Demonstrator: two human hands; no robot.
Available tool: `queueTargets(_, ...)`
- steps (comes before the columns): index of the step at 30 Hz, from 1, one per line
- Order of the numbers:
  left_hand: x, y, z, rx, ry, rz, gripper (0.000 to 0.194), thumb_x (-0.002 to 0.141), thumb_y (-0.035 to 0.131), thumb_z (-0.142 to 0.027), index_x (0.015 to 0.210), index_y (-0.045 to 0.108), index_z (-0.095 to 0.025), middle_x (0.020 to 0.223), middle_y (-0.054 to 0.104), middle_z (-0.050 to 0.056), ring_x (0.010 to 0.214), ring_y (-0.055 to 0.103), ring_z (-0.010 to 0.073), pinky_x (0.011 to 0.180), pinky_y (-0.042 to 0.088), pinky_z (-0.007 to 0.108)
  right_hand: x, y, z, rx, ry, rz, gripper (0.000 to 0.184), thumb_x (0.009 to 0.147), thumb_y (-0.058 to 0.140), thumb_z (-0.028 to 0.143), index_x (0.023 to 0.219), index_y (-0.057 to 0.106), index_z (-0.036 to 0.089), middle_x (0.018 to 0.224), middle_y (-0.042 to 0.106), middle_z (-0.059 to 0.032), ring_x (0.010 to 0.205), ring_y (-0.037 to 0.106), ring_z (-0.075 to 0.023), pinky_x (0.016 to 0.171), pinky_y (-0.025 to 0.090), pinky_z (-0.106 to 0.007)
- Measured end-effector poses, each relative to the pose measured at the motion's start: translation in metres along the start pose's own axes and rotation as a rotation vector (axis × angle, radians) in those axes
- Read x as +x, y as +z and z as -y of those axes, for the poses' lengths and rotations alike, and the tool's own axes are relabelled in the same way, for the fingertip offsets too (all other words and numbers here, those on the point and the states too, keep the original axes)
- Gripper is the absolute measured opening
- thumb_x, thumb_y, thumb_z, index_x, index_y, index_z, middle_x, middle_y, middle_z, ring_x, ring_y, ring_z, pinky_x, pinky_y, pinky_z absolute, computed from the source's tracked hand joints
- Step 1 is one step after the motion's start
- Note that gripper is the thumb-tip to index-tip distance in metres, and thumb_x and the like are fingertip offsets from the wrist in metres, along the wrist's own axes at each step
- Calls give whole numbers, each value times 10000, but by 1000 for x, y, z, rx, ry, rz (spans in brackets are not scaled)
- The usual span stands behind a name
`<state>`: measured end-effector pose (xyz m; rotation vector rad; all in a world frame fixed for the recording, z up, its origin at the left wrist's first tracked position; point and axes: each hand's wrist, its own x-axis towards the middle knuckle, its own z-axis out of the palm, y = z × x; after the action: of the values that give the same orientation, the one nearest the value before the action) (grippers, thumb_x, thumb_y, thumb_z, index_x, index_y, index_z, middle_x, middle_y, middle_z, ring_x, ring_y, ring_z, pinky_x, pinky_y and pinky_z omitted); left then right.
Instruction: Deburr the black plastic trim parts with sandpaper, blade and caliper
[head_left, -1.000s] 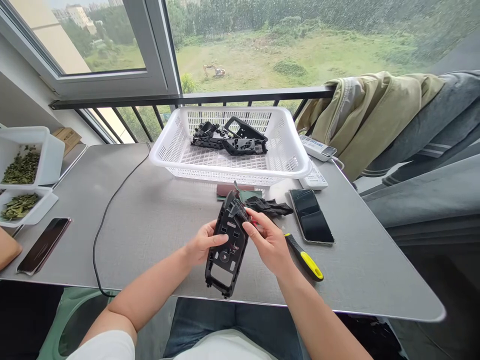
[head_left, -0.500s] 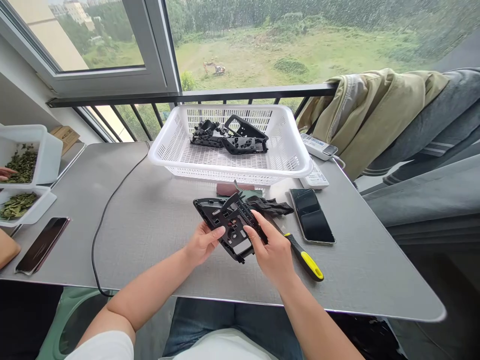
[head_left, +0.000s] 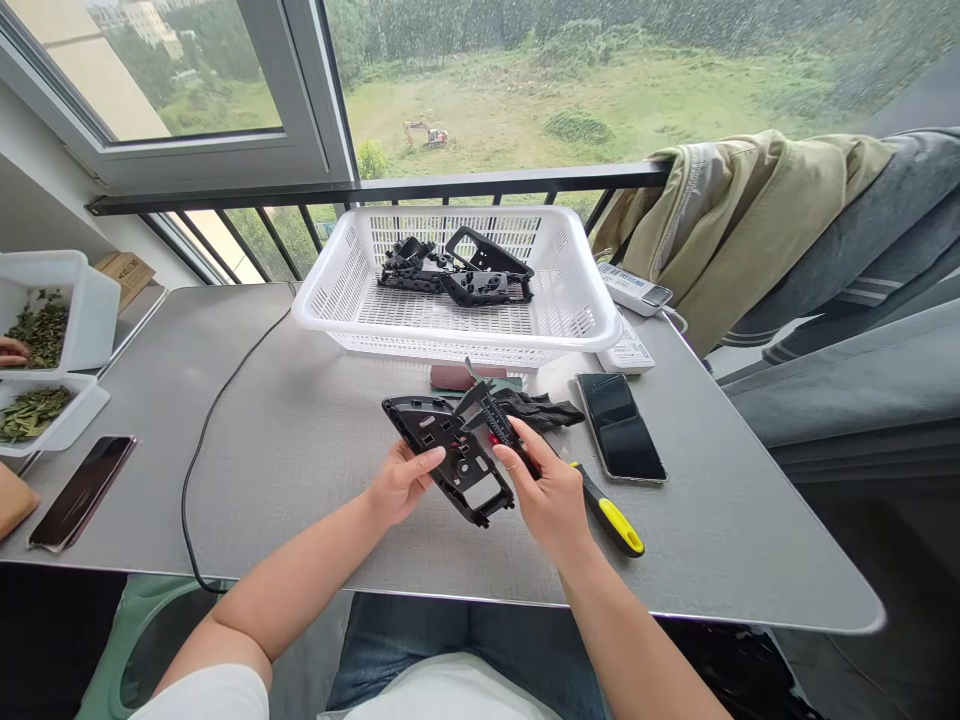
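1. Okay, grey counter [head_left: 300, 470] under everything; black-and-yellow screwdriver [head_left: 611, 525] lies just beside the right hand, phone [head_left: 619, 428] past it.
2. Left hand [head_left: 403, 483] grasps a black plastic panel [head_left: 450, 470] above the counter, fingers spread across its face. Right hand [head_left: 547, 495] curled, pinching a narrow ribbed black strip [head_left: 495, 422] at the panel's upper edge.
3. Crumpled black cloth [head_left: 540, 408] just behind the panel; farther on, white plastic basket [head_left: 457, 345] holds more black plastic parts [head_left: 457, 278].
4. Far left, another person's fingers [head_left: 11, 350] by a tray of leaves [head_left: 37, 335]. Beyond, black balcony railing [head_left: 375, 183], rainy field.
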<state>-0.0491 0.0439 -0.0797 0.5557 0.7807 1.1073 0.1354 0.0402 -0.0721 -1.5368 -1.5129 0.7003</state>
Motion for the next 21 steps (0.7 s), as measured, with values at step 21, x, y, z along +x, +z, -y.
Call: queueTargets(21, 9, -13, -30, -159, -107, -224, 144, 694, 666, -252, 716, 671, -110, 644, 701, 49, 563, 657, 165, 540, 532, 260, 3, -5, -24, -556, -152, 199, 310, 921, 497, 404, 1018, 678, 172, 839, 694, -84, 737, 655, -232, 604, 450, -307)
